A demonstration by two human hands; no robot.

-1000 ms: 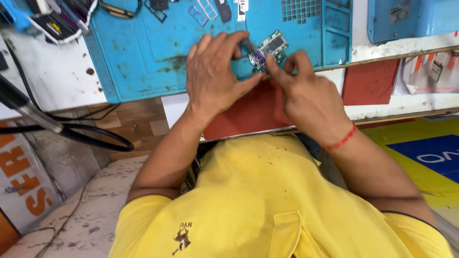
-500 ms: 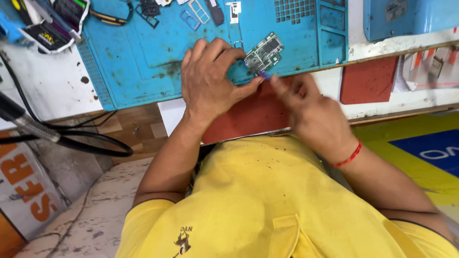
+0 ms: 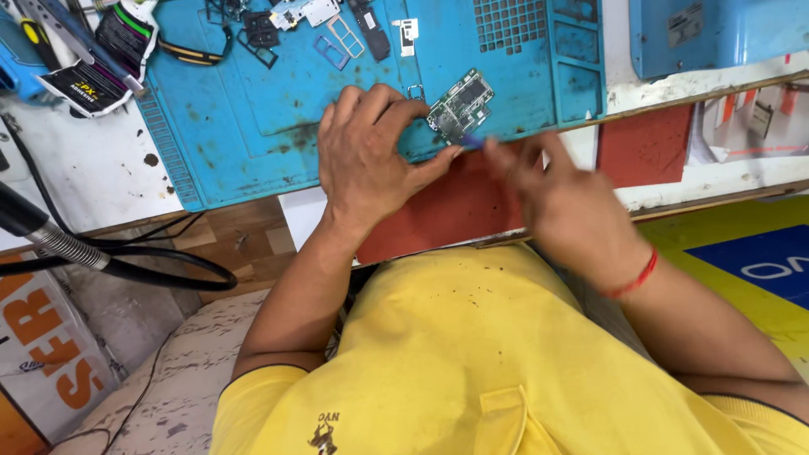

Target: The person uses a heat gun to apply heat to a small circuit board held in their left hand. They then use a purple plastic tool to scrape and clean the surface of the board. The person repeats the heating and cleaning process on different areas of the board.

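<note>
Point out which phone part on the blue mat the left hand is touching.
The green circuit board near the mat's front edge, under the left hand's fingertips. The other small parts lie untouched along the far edge.
</note>
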